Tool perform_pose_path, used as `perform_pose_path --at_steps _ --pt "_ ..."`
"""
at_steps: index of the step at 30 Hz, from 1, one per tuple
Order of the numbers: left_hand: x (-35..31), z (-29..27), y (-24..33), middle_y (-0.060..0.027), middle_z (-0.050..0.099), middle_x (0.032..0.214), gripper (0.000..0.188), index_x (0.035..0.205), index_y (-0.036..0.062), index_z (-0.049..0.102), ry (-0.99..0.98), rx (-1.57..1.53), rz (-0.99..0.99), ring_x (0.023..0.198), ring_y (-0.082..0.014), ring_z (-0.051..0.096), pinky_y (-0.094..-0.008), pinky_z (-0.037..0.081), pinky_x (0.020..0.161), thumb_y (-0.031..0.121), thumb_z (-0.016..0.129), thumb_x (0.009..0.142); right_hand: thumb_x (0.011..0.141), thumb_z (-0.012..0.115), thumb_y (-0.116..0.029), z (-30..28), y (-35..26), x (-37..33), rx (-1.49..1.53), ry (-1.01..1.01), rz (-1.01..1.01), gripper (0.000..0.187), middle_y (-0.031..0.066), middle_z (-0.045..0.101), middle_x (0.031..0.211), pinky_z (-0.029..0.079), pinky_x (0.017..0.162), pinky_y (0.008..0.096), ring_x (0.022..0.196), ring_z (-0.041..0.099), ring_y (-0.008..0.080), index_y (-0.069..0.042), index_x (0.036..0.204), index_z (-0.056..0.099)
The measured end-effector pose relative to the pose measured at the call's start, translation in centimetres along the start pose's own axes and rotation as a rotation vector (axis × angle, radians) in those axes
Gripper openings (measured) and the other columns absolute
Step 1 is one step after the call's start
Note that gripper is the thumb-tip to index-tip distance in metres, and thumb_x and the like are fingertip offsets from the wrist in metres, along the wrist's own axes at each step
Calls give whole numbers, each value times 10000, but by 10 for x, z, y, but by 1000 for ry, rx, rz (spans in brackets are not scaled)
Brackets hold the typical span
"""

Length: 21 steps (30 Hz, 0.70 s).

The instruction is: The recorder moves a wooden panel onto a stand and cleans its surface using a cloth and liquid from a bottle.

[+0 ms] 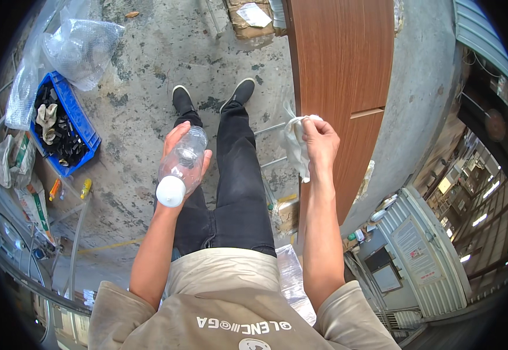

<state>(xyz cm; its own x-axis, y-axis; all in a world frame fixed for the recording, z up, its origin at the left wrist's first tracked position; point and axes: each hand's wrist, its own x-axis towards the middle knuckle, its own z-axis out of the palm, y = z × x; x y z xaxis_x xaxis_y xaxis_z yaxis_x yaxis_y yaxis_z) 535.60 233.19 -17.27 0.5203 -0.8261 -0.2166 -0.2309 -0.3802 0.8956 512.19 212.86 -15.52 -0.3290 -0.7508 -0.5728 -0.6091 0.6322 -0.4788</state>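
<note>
My left hand (174, 140) is wrapped round a clear plastic bottle (185, 153) with a white cap (171, 191). The bottle is tilted, its capped end toward me, and it looks see-through with no visible label. Between the pinched fingers of my right hand (322, 141) hangs a crumpled white cloth (294, 147). That hand is over the left edge of a long brown wood-grain board (341, 64), and the cloth droops beside this edge. Whether the cloth touches the board I cannot tell.
A blue crate (85, 131) with black pieces and a light glove stands at the left, below bubble wrap (85, 49). Yellow (86, 188) and orange (55, 189) items lie near it. A wrapped cardboard package (248, 23) sits far ahead. Metal stand bars (271, 128) show left of the board.
</note>
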Motion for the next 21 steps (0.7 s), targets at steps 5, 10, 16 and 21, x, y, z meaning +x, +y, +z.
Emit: perform_pose_path --at_steps 5,10,16,21 --pt "-1 5 -2 -165 578 1345 690 1381 52 494 -27 -12 -29 1247 -338 580 -406 482 1068 82 820 775 814 798 -217 24 -54 3 -181 19 -174 278 77 726 827 527 691 272 716 654 126 34 926 757" --pt "1 5 -3 -164 577 1352 677 1375 51 497 -21 1 7 1249 -336 578 -407 476 1072 90 823 783 831 793 -219 12 -32 3 33 -84 -26 263 42 707 807 505 659 254 694 629 96 17 938 747" --pt "28 1 12 -142 512 1419 669 1445 26 445 -110 -56 40 1275 -248 529 -375 440 1073 105 767 864 822 800 -172 -8 -3 -4 114 -22 55 220 32 703 796 508 655 247 689 619 85 23 906 742" --pt "116 12 75 -133 582 1349 668 1414 28 497 -242 -4 140 1238 -242 571 -368 464 1034 154 806 835 815 786 -187 -2 -13 2 51 -13 -37 203 31 723 799 517 678 264 703 640 93 -5 896 744"
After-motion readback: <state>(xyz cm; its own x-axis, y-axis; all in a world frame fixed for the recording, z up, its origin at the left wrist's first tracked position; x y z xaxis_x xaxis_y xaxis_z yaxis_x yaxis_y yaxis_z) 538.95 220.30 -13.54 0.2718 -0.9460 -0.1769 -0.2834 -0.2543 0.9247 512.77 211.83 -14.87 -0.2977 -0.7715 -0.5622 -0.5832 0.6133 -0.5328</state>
